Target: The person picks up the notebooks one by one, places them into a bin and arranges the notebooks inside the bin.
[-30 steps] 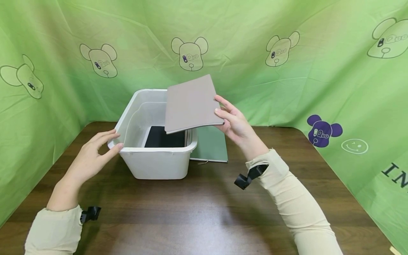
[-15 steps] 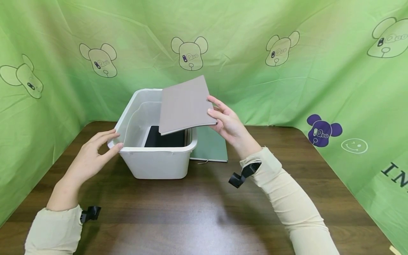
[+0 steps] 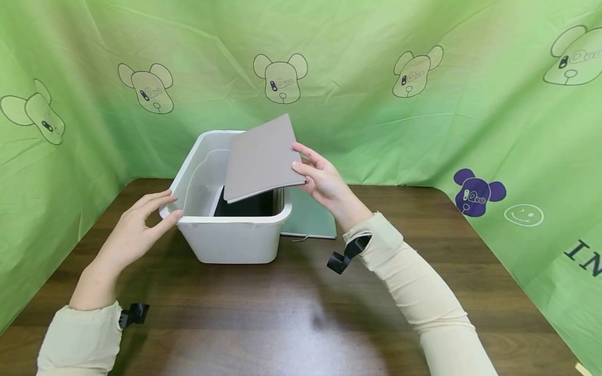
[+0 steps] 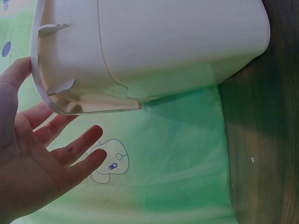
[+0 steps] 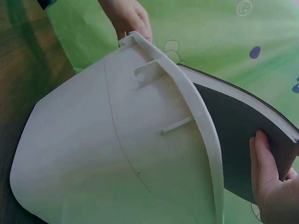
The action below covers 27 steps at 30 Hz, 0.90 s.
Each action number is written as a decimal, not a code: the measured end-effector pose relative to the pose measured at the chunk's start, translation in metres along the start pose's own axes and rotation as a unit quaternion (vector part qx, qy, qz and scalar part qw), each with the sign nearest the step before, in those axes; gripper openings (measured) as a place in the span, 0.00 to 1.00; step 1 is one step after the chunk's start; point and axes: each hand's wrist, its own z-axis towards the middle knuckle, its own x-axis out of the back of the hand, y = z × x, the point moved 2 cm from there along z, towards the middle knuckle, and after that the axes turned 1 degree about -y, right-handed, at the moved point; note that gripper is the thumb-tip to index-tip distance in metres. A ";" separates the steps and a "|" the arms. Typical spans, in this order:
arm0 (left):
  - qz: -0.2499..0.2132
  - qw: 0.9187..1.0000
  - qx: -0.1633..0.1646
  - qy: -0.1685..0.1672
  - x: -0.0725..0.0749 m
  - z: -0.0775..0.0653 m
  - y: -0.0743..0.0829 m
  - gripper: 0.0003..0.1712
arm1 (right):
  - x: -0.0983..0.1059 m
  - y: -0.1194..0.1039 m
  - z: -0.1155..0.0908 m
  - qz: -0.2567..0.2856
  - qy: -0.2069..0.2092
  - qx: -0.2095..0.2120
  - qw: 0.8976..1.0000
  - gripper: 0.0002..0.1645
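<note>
My right hand pinches the right side of a thin grey hardcover notebook, thumb on top and fingers beneath. The notebook tilts over the right part of a white plastic bin; its dark underside shows in the right wrist view. Inside the bin lies a flat black item, partly hidden by the notebook. My left hand rests on the bin's near left corner, thumb and fingers spread over the rim. Its outer two fingers stay off the bin.
A green notebook with a ribbon end lies on the brown wooden table, close against the bin's right side and partly covered by it. A green printed cloth hangs around the table's back and sides.
My right hand has carried the grey notebook leftward and slightly lower, further over the bin, with its left end dipping. The left hand and the bin have stayed in place.
</note>
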 end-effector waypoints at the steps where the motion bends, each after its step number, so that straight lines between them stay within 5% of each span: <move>1: 0.000 1.000 0.000 -0.001 0.000 0.000 0.000 0.29 | 0.000 0.001 0.001 0.000 0.001 -0.001 1.000 0.34; 27: 0.003 1.000 -0.002 0.003 -0.001 0.000 0.000 0.29 | -0.007 0.017 0.015 -0.039 0.035 -0.015 0.999 0.34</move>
